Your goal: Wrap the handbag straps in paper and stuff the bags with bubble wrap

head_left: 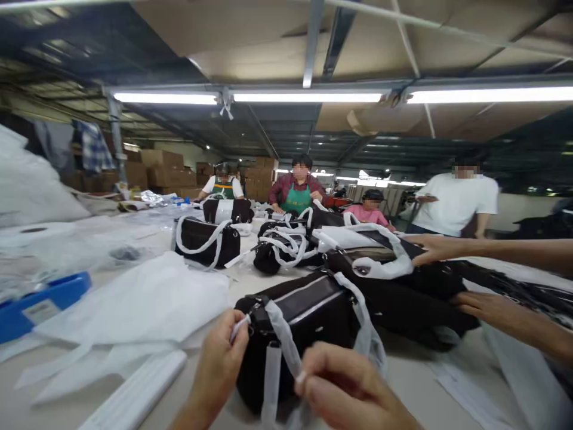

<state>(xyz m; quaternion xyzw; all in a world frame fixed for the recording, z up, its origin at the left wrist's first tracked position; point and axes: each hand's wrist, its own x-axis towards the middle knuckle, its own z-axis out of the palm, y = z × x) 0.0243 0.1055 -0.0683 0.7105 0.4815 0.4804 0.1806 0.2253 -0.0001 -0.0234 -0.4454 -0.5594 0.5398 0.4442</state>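
Note:
A black bag stands on the table right in front of me, its handles wrapped in white tissue. At the bag's left end, my left hand pinches a small white strip beside the metal ring. My right hand is in front of the bag, thumb and fingertips closed on a small white piece close to the wrapped handle. A white wrapped strip hangs down the bag's near side between my hands.
White sheets and a blue tray lie left. More black bags with wrapped handles stand beyond. At right, another person's hands touch a larger black bag. Several people are across the table.

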